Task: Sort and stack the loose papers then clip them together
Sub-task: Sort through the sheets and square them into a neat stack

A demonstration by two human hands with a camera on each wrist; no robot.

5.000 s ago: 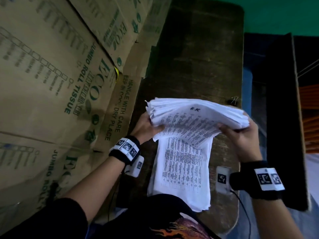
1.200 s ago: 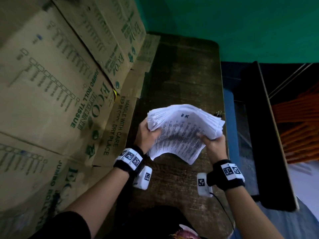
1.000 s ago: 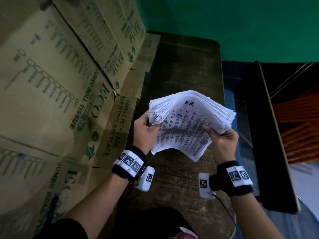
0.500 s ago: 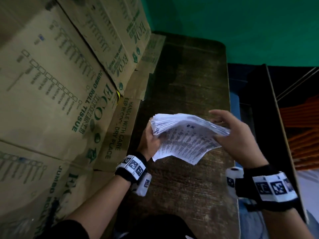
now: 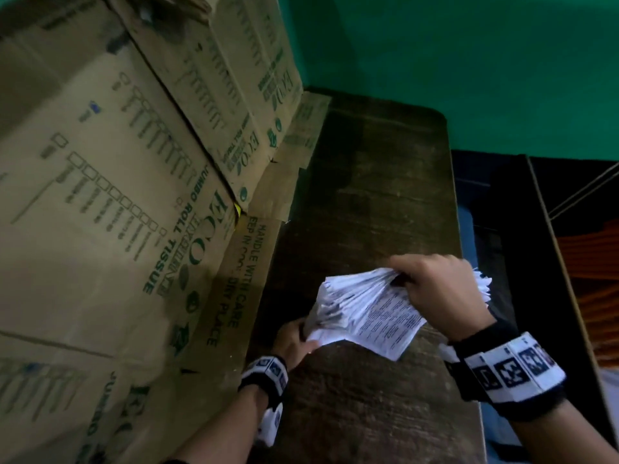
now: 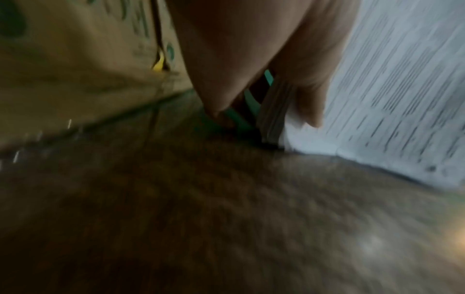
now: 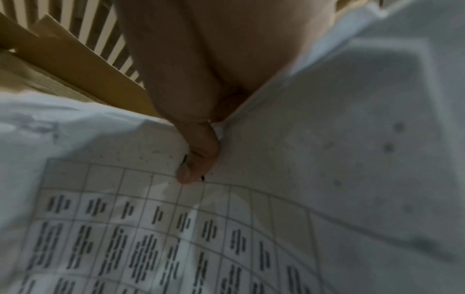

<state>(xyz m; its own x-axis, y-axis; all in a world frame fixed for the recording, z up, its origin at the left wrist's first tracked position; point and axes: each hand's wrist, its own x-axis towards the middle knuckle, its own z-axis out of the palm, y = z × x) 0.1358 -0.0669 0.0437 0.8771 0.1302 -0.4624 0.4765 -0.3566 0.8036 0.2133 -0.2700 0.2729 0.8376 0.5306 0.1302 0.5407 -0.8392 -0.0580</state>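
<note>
A thick stack of printed white papers (image 5: 365, 306) stands tilted on the dark wooden table (image 5: 368, 195), its lower edge down on the wood. My left hand (image 5: 294, 339) grips its near-left corner, thumb on the printed face (image 6: 402, 79) and fingers behind. My right hand (image 5: 432, 289) comes over the top edge and pinches it, the thumb pressing on the gridded sheet (image 7: 226, 238). Sheet ends stick out unevenly past my right hand (image 5: 482, 286). No clip shows in any view.
Large cardboard boxes (image 5: 134, 195) printed "jumbo roll tissue" lean along the table's left side. A green wall (image 5: 469, 61) stands behind. Right of the table's edge are a dark panel (image 5: 522, 229) and orange slats (image 5: 596, 272).
The stack has tipped from lying nearly flat in the air to standing on edge on the table. My right hand moved from the right end onto the top edge. The left hand sank lower.
</note>
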